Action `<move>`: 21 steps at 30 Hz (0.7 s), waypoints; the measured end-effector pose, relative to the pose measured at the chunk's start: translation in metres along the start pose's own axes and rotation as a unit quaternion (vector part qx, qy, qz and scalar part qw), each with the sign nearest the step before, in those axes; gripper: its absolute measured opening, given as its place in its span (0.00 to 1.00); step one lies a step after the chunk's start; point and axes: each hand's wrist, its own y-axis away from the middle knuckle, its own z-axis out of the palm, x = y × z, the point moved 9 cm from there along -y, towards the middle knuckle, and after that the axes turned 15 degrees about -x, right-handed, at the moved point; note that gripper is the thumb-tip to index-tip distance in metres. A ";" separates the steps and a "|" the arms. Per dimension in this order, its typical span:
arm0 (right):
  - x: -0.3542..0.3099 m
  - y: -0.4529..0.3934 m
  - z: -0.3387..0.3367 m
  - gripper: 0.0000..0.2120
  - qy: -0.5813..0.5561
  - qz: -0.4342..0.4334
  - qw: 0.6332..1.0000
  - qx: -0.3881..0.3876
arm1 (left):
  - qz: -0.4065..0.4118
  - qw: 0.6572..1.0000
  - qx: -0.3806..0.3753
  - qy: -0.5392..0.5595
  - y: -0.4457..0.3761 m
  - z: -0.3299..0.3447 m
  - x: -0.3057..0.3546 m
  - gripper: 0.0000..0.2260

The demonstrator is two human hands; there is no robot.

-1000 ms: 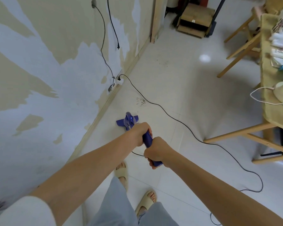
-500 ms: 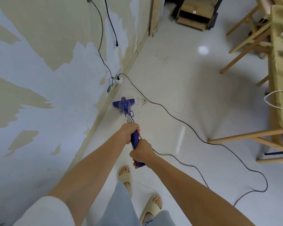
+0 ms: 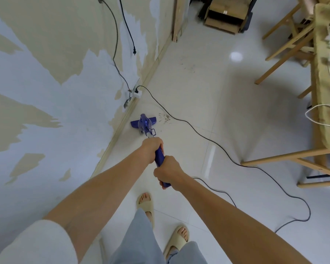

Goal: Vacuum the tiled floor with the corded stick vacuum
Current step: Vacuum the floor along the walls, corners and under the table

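Observation:
A purple corded stick vacuum (image 3: 144, 125) stands on the white tiled floor (image 3: 208, 96), its head close to the baseboard. My left hand (image 3: 151, 149) grips the upper shaft and my right hand (image 3: 167, 172) grips the handle end just behind it. A patch of brown debris (image 3: 165, 119) lies right of the vacuum head. A second, fainter scatter of debris (image 3: 188, 66) lies farther ahead. The black power cord (image 3: 213, 144) runs from a white plug (image 3: 138, 94) at the wall across the floor to my right.
A peeling wall (image 3: 46, 82) runs along the left. Wooden table legs (image 3: 286, 155) and a cluttered table (image 3: 326, 73) stand at the right, a wooden chair (image 3: 286, 35) behind them. A cardboard box (image 3: 225, 18) sits at the far end. My sandalled feet (image 3: 161, 223) are below.
The vacuum head has slid forward along the baseboard, up beside the brown debris patch. Both arms have stretched out with it, and the cord has shifted on the floor.

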 end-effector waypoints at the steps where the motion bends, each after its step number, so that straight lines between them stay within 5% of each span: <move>1: 0.000 0.007 -0.001 0.10 0.004 -0.003 1.000 -0.010 | 0.010 1.000 0.009 0.017 0.008 0.004 0.000 0.07; 8: 0.023 0.060 -0.042 0.07 0.136 0.014 0.989 -0.062 | 0.083 0.974 0.055 0.203 0.053 0.050 -0.031 0.07; 13: 0.032 0.088 -0.069 0.08 0.270 0.039 0.957 -0.102 | 0.088 0.876 0.114 0.460 0.084 0.081 -0.059 0.15; 16: 0.024 0.090 -0.076 0.10 0.349 0.033 0.929 -0.123 | 0.076 0.921 0.087 0.373 0.090 0.085 -0.056 0.14; 18: 0.013 0.086 -0.077 0.09 0.385 0.023 0.915 -0.118 | 0.078 0.824 0.072 0.557 0.095 0.094 -0.059 0.10; 19: 0.006 0.081 -0.078 0.08 0.398 0.018 0.911 -0.111 | 0.052 0.812 0.111 0.571 0.095 0.090 -0.063 0.08; 21: -0.004 0.072 -0.081 0.07 0.411 0.010 0.907 -0.093 | 0.036 0.850 0.131 0.509 0.093 0.082 -0.058 0.10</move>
